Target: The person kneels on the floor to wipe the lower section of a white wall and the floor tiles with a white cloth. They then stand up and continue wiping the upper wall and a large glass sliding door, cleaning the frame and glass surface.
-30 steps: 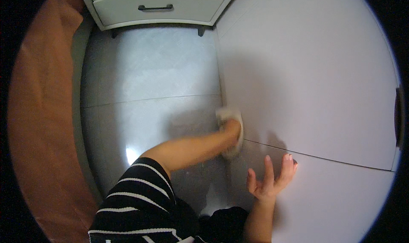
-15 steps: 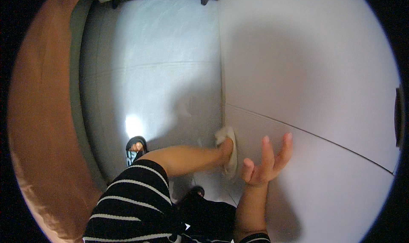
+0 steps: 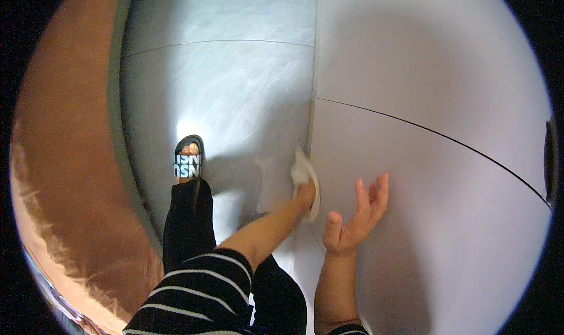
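My left forearm, in a black sleeve with white stripes, reaches across the middle to the right. At its end my left hand (image 3: 306,195) is blurred, its fingers mostly hidden against a white, cloth-like thing (image 3: 301,172). That thing's exact kind cannot be made out. It is beside the line where the floor meets the pale panels. My right hand (image 3: 355,222) is raised in front of the white panel (image 3: 464,229), palm partly up, fingers apart and bent a little, with nothing in it.
A brown-covered bed or couch (image 3: 64,135) with a grey-green edge runs along the left. Grey tiled floor (image 3: 241,88) lies between it and the panels. A dark handle (image 3: 550,162) is at the far right. My foot in a black slide sandal (image 3: 188,166) stands on the floor.
The view has moved back, so the pale cabinet at the far end is out of sight. One sandalled foot shows farther forward. My left hand keeps the white thing; my right hand has shifted slightly left.
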Tool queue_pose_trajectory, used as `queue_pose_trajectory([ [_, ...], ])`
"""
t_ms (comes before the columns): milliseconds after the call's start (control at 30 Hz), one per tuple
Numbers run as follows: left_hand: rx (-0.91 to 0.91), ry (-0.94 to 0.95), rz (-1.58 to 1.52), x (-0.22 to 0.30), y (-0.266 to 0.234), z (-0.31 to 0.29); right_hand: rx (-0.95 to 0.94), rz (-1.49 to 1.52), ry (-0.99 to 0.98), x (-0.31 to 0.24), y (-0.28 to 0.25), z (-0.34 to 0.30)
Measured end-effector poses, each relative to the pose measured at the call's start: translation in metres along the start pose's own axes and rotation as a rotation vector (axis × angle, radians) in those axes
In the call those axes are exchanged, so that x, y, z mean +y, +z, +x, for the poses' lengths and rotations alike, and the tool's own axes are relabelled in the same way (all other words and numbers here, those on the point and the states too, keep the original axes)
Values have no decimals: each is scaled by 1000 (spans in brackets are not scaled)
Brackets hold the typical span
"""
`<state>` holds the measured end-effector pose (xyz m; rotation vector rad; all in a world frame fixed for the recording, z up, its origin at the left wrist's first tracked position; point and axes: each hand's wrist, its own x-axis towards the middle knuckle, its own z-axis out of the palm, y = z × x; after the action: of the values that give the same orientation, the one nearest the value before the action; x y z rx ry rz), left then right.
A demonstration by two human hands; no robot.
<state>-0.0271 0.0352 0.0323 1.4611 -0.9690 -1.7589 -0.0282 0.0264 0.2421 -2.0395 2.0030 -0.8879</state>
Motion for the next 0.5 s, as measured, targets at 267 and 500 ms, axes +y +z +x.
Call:
queue_pose_trajectory([
  [267,-422,-43,-388,199,-2,-73,-20,-133,-11,-51,-103,9],
  [500,2,819,3,421,22,-140,327,-127,-185,-119,-212,45],
])
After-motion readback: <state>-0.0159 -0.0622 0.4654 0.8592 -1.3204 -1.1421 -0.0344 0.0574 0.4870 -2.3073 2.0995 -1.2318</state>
